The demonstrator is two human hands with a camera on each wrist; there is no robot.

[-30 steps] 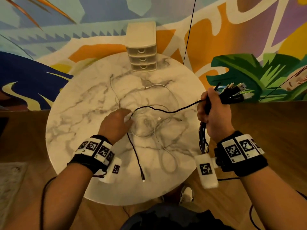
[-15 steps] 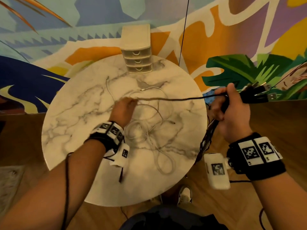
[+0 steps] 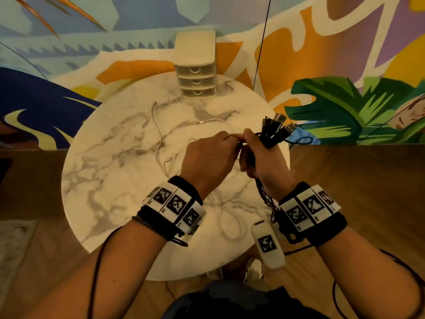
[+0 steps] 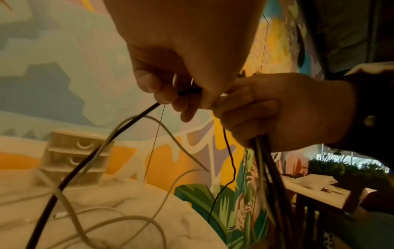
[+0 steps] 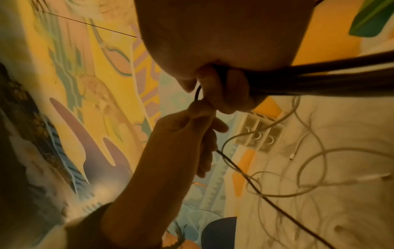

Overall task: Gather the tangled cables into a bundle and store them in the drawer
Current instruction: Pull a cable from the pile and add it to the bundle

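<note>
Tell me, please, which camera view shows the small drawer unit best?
The head view: the drawer unit stands whole and unobstructed at the table's far edge, all three drawers closed. Both wrist views show only its front, small, blurred and crossed by white cables.

wall: painted mural (image 3: 345, 54) | floor: wood (image 3: 356, 180) | furniture: round marble table (image 3: 110, 171) | light: warm, dim

Black cable bundle (image 3: 272, 134): its middle is hidden inside the right hand (image 3: 264, 160).
Single black cable (image 4: 89, 161): cut off by the left wrist view's edge at 7 o'clock.
Thin white cables (image 3: 161, 143): partly hidden under the left hand (image 3: 207, 157).
Cream plastic 3-drawer unit (image 3: 196, 70): contents cannot be told.
Plug types: too small to tell.
</note>
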